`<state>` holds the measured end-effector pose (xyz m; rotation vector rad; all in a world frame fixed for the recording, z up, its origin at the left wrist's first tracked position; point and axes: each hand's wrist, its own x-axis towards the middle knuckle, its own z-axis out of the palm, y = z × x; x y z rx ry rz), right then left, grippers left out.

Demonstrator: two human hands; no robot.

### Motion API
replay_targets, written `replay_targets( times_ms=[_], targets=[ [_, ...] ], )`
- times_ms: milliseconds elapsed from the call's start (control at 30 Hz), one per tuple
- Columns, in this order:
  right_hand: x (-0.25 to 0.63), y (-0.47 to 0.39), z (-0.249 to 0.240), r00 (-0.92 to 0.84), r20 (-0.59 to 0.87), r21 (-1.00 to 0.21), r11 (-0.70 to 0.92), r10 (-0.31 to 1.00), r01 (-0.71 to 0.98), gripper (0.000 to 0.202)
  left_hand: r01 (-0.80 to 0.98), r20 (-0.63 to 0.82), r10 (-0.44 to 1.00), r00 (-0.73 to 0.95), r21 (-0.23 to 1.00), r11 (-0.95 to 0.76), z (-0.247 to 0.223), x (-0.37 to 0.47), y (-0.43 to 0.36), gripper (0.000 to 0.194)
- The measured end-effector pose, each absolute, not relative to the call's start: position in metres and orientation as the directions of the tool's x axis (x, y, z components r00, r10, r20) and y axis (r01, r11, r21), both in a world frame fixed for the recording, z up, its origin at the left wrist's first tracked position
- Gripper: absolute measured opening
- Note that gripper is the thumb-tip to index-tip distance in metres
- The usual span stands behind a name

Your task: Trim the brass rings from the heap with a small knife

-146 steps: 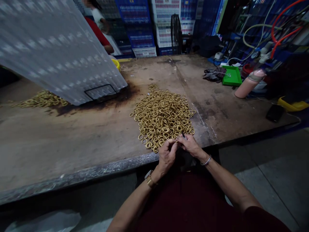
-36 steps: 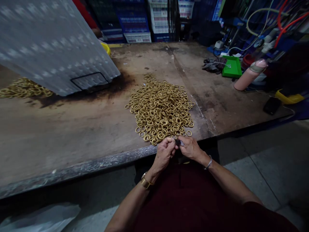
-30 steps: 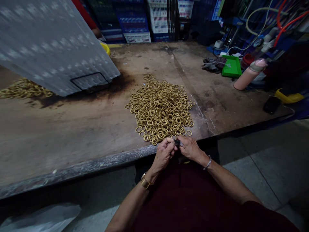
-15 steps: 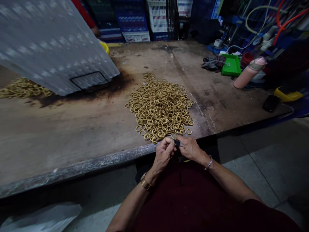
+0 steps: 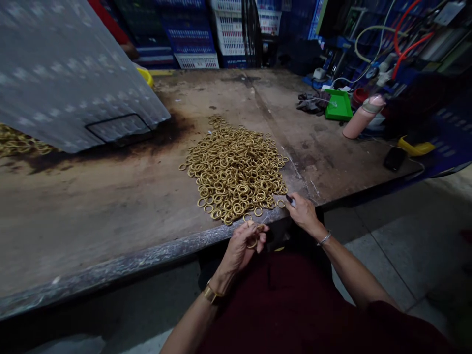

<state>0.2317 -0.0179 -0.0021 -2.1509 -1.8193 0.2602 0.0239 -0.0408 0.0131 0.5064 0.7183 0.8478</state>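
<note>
Parting left hand [image 5: 241, 246] and right hand [image 5: 303, 212] at the front edge of the bench [image 5: 121, 206], half a second after pairing them, leaving one dark tool [image 5: 289, 198] in the right's lone grasp; curling the left's fingers around at least one brass-coloured ring [image 5: 252, 247]. Showing one main ring pile [image 5: 236, 172], too dense to count, behind that edge; one green tray [image 5: 338, 104], one pink bottle [image 5: 360, 121], toward the far right corner.

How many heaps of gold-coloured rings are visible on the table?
2: the central heap and the far-left heap, partly hidden behind the grey ribbed panel. More may be hidden.
</note>
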Motion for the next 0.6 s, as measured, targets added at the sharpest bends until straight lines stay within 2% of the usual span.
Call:
replay_targets(
  times_ms=[100,233,300,400,600],
  targets=[
    [0.223,-0.014,-0.004,0.153,0.029,-0.304,-0.137,0.988,0.943,0.025,-0.519,-0.378,0.788,0.486,0.601,0.608,0.008,0.024,-0.038,0.025],
    [0.214,-0.012,-0.004,0.144,0.001,-0.278,-0.138,0.990,0.950,0.023,-0.529,-0.418,0.733,0.537,0.510,0.679,0.008,0.023,-0.037,0.026],
    [0.213,-0.012,-0.004,0.147,-0.008,-0.267,-0.144,0.989,0.953,0.022,-0.514,-0.447,0.718,0.533,0.504,0.695,0.007,0.026,-0.037,0.032],
    [0.215,-0.012,-0.007,0.113,0.019,-0.285,-0.103,0.993,0.953,0.022,-0.471,-0.457,0.755,0.470,0.593,0.653,0.002,0.033,-0.036,0.035],
    [0.204,-0.025,-0.012,-0.052,0.184,-0.456,0.132,0.982,0.880,0.018,-0.304,-0.414,0.854,0.315,0.808,0.504,-0.007,0.044,-0.036,0.045]
  ],
)
